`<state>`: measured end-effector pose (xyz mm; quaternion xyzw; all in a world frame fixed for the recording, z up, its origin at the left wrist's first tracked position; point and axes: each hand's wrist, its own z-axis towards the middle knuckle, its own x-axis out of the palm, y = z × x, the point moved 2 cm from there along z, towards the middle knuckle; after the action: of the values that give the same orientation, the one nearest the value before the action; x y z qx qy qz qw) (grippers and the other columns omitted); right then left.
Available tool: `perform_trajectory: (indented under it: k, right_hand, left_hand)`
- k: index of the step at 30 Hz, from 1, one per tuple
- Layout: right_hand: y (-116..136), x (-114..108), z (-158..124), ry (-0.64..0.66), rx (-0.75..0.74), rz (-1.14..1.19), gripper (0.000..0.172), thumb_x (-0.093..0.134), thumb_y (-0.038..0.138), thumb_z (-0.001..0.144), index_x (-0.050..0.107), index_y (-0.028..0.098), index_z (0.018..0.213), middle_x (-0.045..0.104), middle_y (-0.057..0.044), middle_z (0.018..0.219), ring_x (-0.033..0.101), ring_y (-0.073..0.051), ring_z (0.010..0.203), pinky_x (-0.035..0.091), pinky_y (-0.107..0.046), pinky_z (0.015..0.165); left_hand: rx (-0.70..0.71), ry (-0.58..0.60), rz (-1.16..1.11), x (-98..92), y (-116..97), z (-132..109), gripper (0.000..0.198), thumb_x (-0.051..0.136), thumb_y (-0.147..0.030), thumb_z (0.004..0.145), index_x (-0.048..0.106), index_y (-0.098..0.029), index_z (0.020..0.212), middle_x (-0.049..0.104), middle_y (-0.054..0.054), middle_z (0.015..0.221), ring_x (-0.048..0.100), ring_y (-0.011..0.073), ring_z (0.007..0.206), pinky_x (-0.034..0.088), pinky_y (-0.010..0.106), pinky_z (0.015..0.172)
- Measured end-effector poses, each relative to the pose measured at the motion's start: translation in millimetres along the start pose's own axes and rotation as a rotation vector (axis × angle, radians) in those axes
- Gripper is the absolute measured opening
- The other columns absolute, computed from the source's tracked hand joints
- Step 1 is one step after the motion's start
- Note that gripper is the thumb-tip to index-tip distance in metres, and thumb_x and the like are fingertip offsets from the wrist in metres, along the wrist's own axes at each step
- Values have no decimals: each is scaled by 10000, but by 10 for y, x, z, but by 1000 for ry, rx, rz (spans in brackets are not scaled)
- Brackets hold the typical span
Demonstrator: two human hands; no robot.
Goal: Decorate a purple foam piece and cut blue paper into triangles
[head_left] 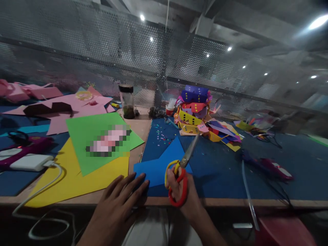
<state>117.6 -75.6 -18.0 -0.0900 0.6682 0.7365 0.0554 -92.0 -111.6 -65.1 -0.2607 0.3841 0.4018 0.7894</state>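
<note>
Red-and-yellow looped scissors (184, 162) sit clasped in the right hand (189, 194), the left hand (120, 200) outspread.

Ref: blue paper sheet (153, 167). Right of it, flat dark-blue mat (217, 174) passable up to the purple power strip (275, 168) and pale strand (246, 188). Behind it: low confetti (163, 134). Right-rear: pile of dotted paper cut-outs (192, 118) blocks. Left-rear: tall lidded jar (126, 101). Scissors (189, 153) jut over its right end.
</note>
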Motion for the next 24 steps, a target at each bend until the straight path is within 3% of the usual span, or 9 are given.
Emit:
perform_trajectory:
  k: [5,7,12,16,19,24]
  right_hand:
    - [44,202,-17,132,-17,41,307,576,483,946,551,207,815,576,16,713,539,-125,628,442,-223,571]
    - [24,131,1,150,-2,46,316,576,491,951,549,203,825,579,20,708,529,-114,606,423,-213,543]
    - [-4,-217,55,38,-1,-31,365,534,543,966,529,203,835,578,35,666,465,-81,474,395,-201,465]
    - [10,-315,55,47,-3,-45,369,545,544,963,530,198,836,590,26,678,477,-82,477,412,-206,477]
    - [3,-275,45,46,1,-45,374,542,542,966,531,196,823,592,20,679,481,-87,492,416,-211,491]
    - [2,25,-4,107,9,28,391,517,543,977,527,195,799,569,17,676,480,-97,527,405,-218,502]
  left_hand:
    - [24,-9,9,19,27,-1,614,615,-589,889,491,-354,1442,610,5,1430,516,263,1329,268,452,1173]
    - [25,-9,19,19,5,10,588,618,-569,895,505,-355,1430,605,2,1434,501,266,1338,261,459,1175]
    - [58,33,44,22,-112,88,558,629,-502,906,496,-370,1432,602,-9,1429,497,264,1321,305,452,1142]
    - [70,106,49,-32,-31,124,594,669,-427,876,484,-352,1436,581,17,1443,521,271,1289,359,434,1095]
    - [146,140,83,-123,109,132,624,698,-423,845,495,-260,1412,564,27,1471,486,263,1337,309,415,1136]
    - [206,95,99,-199,253,143,542,668,-384,874,522,-314,1391,603,-29,1434,480,235,1346,250,405,1161]
